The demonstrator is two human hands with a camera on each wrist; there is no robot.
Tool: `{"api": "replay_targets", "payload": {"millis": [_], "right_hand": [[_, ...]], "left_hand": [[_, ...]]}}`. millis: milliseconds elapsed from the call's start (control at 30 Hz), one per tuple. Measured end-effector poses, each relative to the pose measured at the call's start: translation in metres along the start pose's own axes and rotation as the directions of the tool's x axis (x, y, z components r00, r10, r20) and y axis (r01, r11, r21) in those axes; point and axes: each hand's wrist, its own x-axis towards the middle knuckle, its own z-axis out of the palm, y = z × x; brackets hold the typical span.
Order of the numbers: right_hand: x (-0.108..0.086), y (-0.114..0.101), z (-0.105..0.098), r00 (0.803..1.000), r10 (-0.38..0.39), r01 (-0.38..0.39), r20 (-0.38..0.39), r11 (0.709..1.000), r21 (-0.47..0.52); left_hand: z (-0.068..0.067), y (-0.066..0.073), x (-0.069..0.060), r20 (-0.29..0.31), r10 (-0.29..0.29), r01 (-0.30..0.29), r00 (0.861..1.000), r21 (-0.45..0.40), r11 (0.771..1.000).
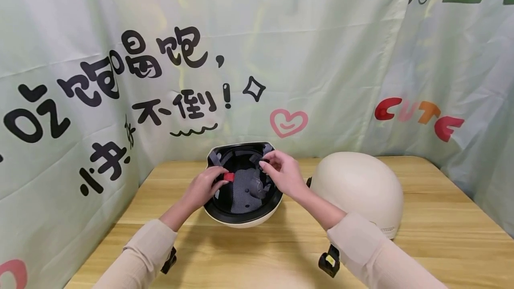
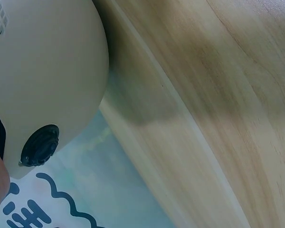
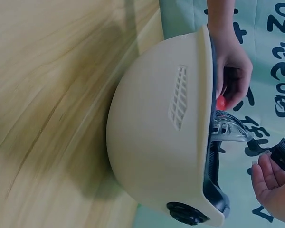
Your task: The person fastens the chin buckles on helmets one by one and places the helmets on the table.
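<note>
Red buckle end (image 1: 229,177), pinched by the left hand (image 1: 203,186), points rightward over the left half of the upturned helmet (image 3: 142,133) — apart from the black clip (image 3: 280,156) the right hand (image 1: 284,174) pinches, farther back over its right half.

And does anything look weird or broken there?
Nothing looks broken or spilled. A round, cream, hard-shelled helmet in the middle sits upside down, which looks odd because the round, cream helmet on the right sits dome-up.

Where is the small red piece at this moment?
In the head view, the red piece is pinched by the left hand, over the left part of the upturned helmet.
</note>
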Motion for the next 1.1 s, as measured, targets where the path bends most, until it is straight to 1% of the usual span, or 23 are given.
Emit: {"api": "replay_targets", "payload": {"millis": [200,400,533,700,800,867,1000,1100], "right_hand": [[0.007,0.007,0.010,1.000,0.021,-0.021,0.016,1.000,0.008],[0.011,0.013,0.017,0.999,0.039,-0.039,0.025,0.999,0.009],[0.014,0.017,0.022,0.998,0.040,-0.040,0.044,0.999,0.007],[0.017,0.021,0.029,0.998,0.036,-0.035,0.050,0.999,-0.008],[0.019,0.024,0.033,0.998,0.029,-0.026,0.052,0.999,-0.046],[0.019,0.025,0.035,0.998,0.026,-0.021,0.053,0.996,-0.090],[0.020,0.026,0.040,0.998,0.031,-0.019,0.058,0.981,-0.194],[0.020,0.026,0.044,0.997,0.036,-0.018,0.074,0.974,-0.227]], "left_hand": [[-0.001,-0.001,0.001,0.010,-0.009,0.010,1.000,-0.012,1.000],[0.000,-0.002,0.002,0.022,-0.003,0.003,1.000,-0.017,1.000],[-0.001,-0.002,0.003,0.016,0.003,-0.002,1.000,-0.020,1.000],[-0.003,0.000,0.005,0.008,0.004,-0.004,1.000,-0.013,1.000],[-0.003,0.001,0.007,0.013,0.001,-0.001,1.000,-0.009,1.000],[-0.003,0.001,0.008,0.018,-0.002,0.002,1.000,-0.009,1.000],[-0.002,0.002,0.009,0.031,-0.014,0.014,0.999,-0.014,1.000],[-0.002,0.003,0.008,0.041,-0.019,0.020,0.999,-0.011,1.000]]}}
